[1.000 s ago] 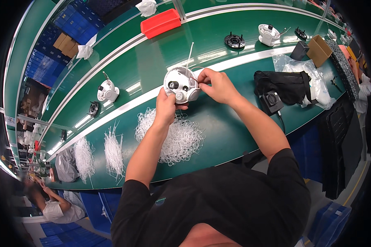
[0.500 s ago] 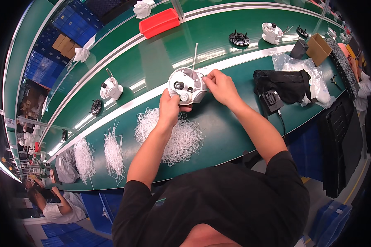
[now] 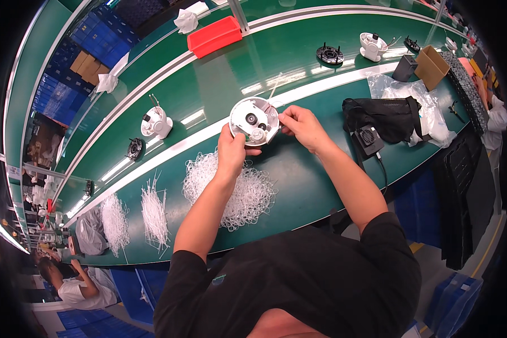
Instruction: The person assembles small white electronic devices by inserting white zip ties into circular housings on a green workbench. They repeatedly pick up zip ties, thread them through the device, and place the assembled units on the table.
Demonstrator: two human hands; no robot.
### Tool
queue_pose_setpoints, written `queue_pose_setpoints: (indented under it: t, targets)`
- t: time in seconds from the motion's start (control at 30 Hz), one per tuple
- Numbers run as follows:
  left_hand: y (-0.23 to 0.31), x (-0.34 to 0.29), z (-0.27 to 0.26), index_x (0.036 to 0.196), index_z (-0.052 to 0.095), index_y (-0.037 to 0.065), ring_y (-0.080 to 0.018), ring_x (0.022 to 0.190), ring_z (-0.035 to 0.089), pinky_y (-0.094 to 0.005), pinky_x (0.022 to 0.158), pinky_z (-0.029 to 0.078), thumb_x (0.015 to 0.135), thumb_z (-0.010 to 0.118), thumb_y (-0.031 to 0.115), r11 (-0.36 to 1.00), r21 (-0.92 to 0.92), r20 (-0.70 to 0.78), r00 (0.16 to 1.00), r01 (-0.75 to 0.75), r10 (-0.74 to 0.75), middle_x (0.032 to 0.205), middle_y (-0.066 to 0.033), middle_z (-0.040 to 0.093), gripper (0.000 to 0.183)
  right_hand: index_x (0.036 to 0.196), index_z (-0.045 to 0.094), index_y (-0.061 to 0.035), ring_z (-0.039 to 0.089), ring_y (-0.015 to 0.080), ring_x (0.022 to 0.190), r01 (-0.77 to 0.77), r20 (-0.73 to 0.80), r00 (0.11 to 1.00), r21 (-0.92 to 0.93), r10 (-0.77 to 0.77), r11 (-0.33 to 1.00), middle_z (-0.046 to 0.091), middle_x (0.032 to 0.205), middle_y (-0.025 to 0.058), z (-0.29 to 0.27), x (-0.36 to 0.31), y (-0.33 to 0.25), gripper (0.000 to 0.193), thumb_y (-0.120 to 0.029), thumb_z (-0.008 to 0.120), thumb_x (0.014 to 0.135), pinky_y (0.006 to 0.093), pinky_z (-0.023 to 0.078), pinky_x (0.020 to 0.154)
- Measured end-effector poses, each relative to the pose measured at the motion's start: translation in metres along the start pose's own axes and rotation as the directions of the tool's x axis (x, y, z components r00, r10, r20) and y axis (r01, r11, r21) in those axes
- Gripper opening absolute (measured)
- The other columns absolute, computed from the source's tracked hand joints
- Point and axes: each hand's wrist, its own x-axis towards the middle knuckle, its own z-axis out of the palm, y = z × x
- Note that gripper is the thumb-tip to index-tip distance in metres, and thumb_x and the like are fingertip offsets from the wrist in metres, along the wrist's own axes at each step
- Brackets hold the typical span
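Note:
Above the bench's far edge, my left hand (image 3: 231,151) is closed around the lower left side of a round white housing (image 3: 243,107). The housing's open face is turned up toward me, showing a black lens-like part and a small round white piece inside. A thin white cable (image 3: 275,85) sticks up from its upper right. My right hand (image 3: 303,128) is at the housing's right rim, thumb and fingers pinched together. Whatever lies between those fingertips is too small to make out. Below my left hand spreads a heap of looped white ties (image 3: 248,194).
Bundles of straight white ties (image 3: 154,217) lie to the left. A similar white housing (image 3: 156,124) and a black ring-shaped part (image 3: 134,148) sit on the green belt, with more at far right. A red tray (image 3: 214,37) stands beyond; a black bag (image 3: 380,115) lies right.
The housing has turned, so its open face shows more fully and its cable leans right. My right hand has shifted slightly down along the rim. The left-hand belt parts have drifted right.

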Motion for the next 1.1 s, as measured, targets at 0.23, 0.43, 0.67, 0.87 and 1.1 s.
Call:
queue_pose_setpoints:
  t: [0.23, 0.43, 0.67, 0.87, 1.1]
  targets:
    - [-0.001, -0.002, -0.001, 0.131, 0.041, -0.007, -0.029, 0.083, 0.072, -0.0323, 0.058, 0.064, 0.085, 0.037, -0.002, 0.999, 0.03, -0.005, 1.0, -0.016, 0.016, 0.112, -0.0218, 0.063, 0.046, 0.102, 0.058, -0.005, 0.061, 0.0103, 0.074, -0.058, 0.004, 0.998, 0.016, 0.058, 0.998, 0.065, 0.087, 0.0028, 0.006, -0.001, -0.002, 0.025, -0.029, 0.064, 0.097, 0.0271, 0.052, 0.067]
    - [-0.004, -0.002, -0.001, 0.136, 0.037, -0.008, -0.0276, 0.084, 0.072, -0.0314, 0.058, 0.064, 0.085, 0.039, -0.001, 0.985, 0.129, 0.005, 0.993, -0.118, 0.118, 0.115, -0.0208, 0.061, 0.051, 0.102, 0.057, -0.0049, 0.058, 0.0079, 0.069, -0.17, 0.072, 0.984, 0.078, 0.165, 0.982, 0.061, 0.084, 0.0006, 0.0, 0.001, 0.004, 0.028, -0.027, 0.071, 0.092, 0.0257, 0.053, 0.065]
    - [-0.001, -0.003, -0.008, 0.14, 0.035, -0.007, -0.0266, 0.084, 0.072, -0.0301, 0.058, 0.063, 0.085, 0.041, 0.0, 0.993, 0.094, 0.051, 0.997, -0.071, 0.066, 0.122, -0.0217, 0.058, 0.056, 0.101, 0.062, -0.0063, 0.051, 0.0048, 0.065, -0.35, 0.171, 0.935, 0.323, 0.31, 0.879, 0.05, 0.074, -0.0069, -0.02, 0.0, -0.002, 0.019, -0.025, 0.064, 0.098, 0.0235, 0.05, 0.066]
    - [-0.006, -0.008, -0.006, 0.14, 0.035, -0.007, -0.0263, 0.082, 0.072, -0.03, 0.057, 0.063, 0.086, 0.041, -0.001, 0.995, 0.085, 0.074, 0.996, -0.046, 0.039, 0.122, -0.021, 0.059, 0.055, 0.104, 0.065, -0.0048, 0.044, 0.0039, 0.066, -0.302, 0.144, 0.952, 0.577, 0.269, 0.759, 0.047, 0.074, -0.0077, -0.017, 0.002, -0.004, 0.022, -0.026, 0.061, 0.1, 0.0245, 0.046, 0.066]
    - [-0.007, -0.012, 0.0, 0.138, 0.037, -0.008, -0.0262, 0.08, 0.072, -0.03, 0.055, 0.062, 0.087, 0.043, 0.0, 0.993, 0.115, 0.121, 0.993, -0.003, -0.011, 0.12, -0.0208, 0.06, 0.052, 0.103, 0.064, -0.0017, 0.047, 0.003, 0.065, -0.211, 0.141, 0.976, 0.793, 0.165, 0.572, 0.054, 0.079, -0.0044, -0.02, 0.016, 0.005, 0.019, -0.02, 0.063, 0.099, 0.0198, 0.044, 0.06]
